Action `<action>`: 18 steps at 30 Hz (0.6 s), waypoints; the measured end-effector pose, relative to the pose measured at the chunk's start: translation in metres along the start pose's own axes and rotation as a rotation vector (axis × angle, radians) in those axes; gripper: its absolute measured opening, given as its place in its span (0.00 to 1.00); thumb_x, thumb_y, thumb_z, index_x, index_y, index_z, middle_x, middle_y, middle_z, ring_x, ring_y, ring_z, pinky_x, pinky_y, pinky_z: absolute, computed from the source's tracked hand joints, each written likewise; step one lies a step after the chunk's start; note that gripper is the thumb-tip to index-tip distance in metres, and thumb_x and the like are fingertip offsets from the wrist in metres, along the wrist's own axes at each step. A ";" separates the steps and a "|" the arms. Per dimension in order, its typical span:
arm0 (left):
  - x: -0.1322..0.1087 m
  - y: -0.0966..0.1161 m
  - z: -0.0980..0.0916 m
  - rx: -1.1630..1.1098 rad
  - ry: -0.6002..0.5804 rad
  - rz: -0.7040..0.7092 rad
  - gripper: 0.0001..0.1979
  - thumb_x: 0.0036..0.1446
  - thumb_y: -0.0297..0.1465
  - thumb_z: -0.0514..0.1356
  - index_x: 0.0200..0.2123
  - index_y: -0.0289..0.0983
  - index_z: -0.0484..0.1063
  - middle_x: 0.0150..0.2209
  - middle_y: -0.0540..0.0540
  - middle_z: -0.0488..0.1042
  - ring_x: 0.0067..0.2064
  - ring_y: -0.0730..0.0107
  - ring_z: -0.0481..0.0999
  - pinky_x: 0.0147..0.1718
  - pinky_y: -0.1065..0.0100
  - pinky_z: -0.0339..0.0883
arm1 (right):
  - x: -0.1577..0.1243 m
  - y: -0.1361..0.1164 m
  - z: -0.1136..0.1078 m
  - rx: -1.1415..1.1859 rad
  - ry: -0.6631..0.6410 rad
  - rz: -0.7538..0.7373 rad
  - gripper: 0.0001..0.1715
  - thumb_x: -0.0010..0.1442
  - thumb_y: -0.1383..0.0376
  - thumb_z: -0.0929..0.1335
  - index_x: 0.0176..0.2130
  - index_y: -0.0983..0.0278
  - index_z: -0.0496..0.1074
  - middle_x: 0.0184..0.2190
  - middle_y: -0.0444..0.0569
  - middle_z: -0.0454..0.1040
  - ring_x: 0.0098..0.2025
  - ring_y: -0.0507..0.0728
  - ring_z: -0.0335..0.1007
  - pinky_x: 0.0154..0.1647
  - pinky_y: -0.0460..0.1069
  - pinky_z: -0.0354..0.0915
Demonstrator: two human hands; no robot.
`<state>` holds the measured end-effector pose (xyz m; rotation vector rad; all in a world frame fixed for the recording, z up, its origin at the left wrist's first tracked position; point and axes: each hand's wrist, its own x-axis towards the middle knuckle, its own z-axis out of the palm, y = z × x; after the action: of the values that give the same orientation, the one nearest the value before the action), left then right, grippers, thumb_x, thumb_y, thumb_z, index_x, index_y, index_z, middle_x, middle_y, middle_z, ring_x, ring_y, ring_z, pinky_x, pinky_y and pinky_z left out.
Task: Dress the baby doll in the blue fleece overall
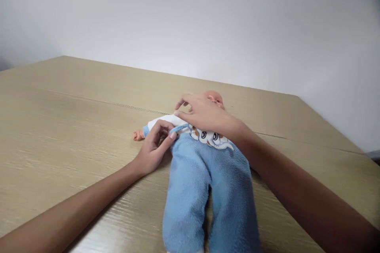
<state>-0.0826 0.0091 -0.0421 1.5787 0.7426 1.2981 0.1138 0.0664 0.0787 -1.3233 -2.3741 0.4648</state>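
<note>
Wooden table [74, 110], pale wall [184, 23] behind; left hand [154, 146] pinching blue strap [179, 128] on doll [204, 162], right hand [206, 114] loosely spread.

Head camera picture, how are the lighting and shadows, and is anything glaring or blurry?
In the head view, the wall darkens toward the top right corner; in the head view, faint sheen marks the table beside the left forearm, with shadow along that arm; in the head view, the right hand looks slightly soft, the white patch clearer.
</note>
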 end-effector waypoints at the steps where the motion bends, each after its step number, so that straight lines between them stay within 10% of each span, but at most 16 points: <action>1: -0.001 -0.001 0.000 0.020 0.008 0.029 0.09 0.75 0.40 0.62 0.45 0.41 0.70 0.39 0.49 0.69 0.40 0.67 0.68 0.42 0.66 0.62 | 0.011 -0.001 0.002 -0.013 -0.098 -0.024 0.11 0.69 0.64 0.72 0.51 0.61 0.78 0.54 0.53 0.82 0.55 0.64 0.77 0.60 0.58 0.68; 7: -0.003 -0.003 0.000 0.109 0.025 0.110 0.07 0.77 0.38 0.60 0.46 0.41 0.70 0.41 0.48 0.70 0.42 0.66 0.69 0.44 0.65 0.63 | 0.061 0.006 0.035 -0.066 -0.458 -0.382 0.19 0.66 0.73 0.73 0.56 0.63 0.77 0.59 0.54 0.80 0.58 0.60 0.77 0.56 0.51 0.69; 13: -0.003 -0.002 -0.001 0.154 0.031 0.133 0.07 0.77 0.37 0.59 0.46 0.41 0.70 0.41 0.48 0.71 0.43 0.67 0.71 0.45 0.66 0.66 | 0.070 0.012 0.057 -0.137 -0.439 -0.395 0.14 0.65 0.72 0.73 0.51 0.65 0.79 0.50 0.54 0.84 0.47 0.61 0.79 0.41 0.51 0.65; 18: -0.004 -0.001 0.001 0.251 0.090 0.176 0.03 0.78 0.33 0.59 0.47 0.41 0.70 0.40 0.50 0.75 0.40 0.71 0.73 0.43 0.68 0.68 | 0.062 0.023 0.041 0.035 -0.140 -0.343 0.18 0.61 0.66 0.72 0.51 0.66 0.77 0.47 0.53 0.83 0.44 0.60 0.76 0.41 0.51 0.65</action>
<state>-0.0822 0.0058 -0.0448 1.8290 0.8654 1.4551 0.0816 0.1272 0.0428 -0.8659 -2.6243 0.5056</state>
